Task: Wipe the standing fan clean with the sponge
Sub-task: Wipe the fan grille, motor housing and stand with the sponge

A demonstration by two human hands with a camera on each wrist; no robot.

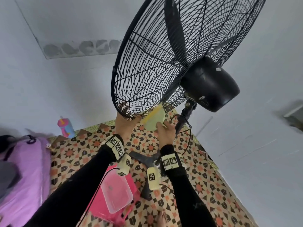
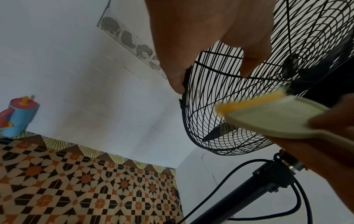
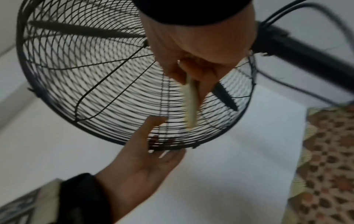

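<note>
Black standing fan [image 1: 172, 63] stands on the patterned floor [image 1: 205, 185] near the room corner, its wire cage [image 1: 144, 82] tilted, motor housing [image 1: 211, 84] behind it, pole [image 1: 185, 117] going down to a cross-shaped base [image 1: 144, 159].

Left hand [image 1: 125, 123] grips the bottom rim of the cage, thumb on one side of the rim and fingers [image 2: 249, 66] hooked over the wires on the other (left wrist view shows this clearly).

Right hand [image 1: 165, 131] pinches the sponge [image 1: 155, 120], pale green with a yellow edge, between thumb and fingers. The sponge's yellow edge is pressed against the lower back part of the cage, just beside the left hand and close to the pole. In the right wrist view the sponge [image 3: 189, 103] is blurred and seen edge-on against the wires.

A black cord [image 1: 188, 133] loops beside the pole. Both wrists carry marker-covered camera mounts over black sleeves.

On the floor near the front edge lies a clear plastic container [image 1: 116, 192] on something pink. A pink and blue cup [image 1: 65, 126] stands at the wall edge, purple fabric [image 1: 24, 169] at the left edge. A bare foot [image 1: 161, 218] shows at the bottom.
</note>
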